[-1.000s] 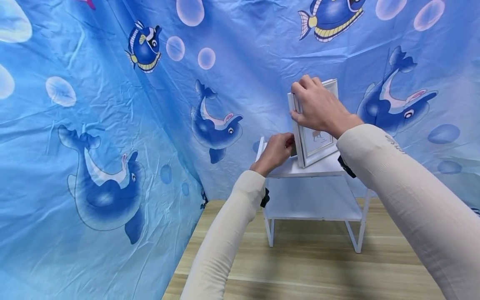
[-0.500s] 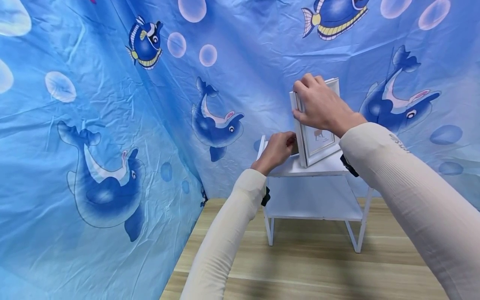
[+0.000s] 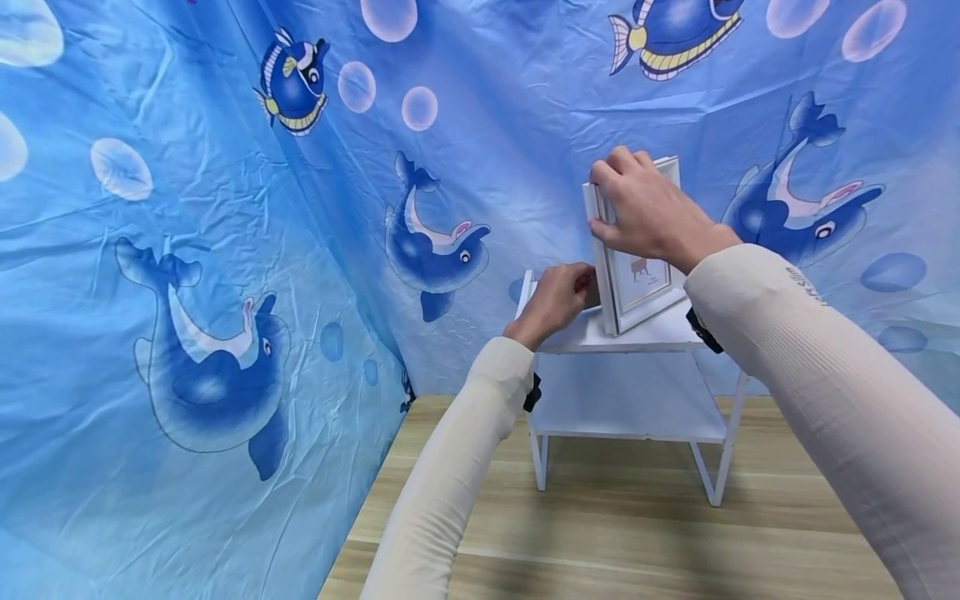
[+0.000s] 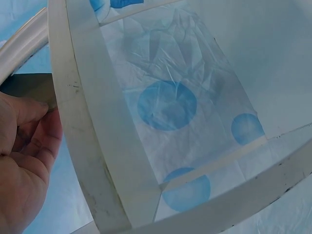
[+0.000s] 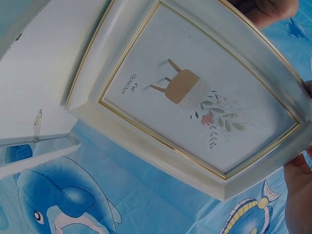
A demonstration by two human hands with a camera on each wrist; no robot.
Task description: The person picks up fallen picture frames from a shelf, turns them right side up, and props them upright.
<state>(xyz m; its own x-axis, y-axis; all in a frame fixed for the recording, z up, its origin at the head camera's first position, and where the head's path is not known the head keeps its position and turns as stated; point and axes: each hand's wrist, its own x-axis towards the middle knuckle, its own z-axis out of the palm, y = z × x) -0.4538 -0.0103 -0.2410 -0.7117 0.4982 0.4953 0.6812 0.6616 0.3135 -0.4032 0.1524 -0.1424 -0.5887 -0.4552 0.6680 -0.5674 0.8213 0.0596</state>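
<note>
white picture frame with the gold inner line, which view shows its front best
The right wrist view: the white picture frame fills it, print legible. The head view shows it small and edge-on, upright on the white shelf, partly behind the right hand. The left wrist view shows hardly any of it.

Small print is seen on the picture frame insert, at about 9 o'clock of the drawn stool: "4x6" and "10cm x 15cm" (sideways, tiny). Sleeve lettering cannot be read.

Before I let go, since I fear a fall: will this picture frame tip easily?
Probably: the picture frame stands nearly upright on its narrow bottom edge on the shelf. It looks rigid. The right hand steadies its top; the left hand holds its back.
</note>
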